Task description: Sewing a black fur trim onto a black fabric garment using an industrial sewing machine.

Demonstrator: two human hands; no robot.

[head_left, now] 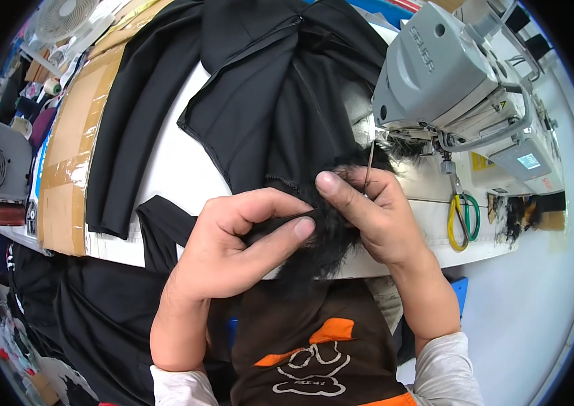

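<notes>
Here we pinch black furry trim (327, 237) at a white sewing table (165, 169).

Our left hand (233, 243) grips the fur at seven o'clock, our right hand (375, 216) at five, holding a thin tool (367, 169). We count one grey sewing machine (449, 88), one fan (63, 20), one pair of yellow-green snips (461, 220); a yellow label sits at three o'clock.
</notes>
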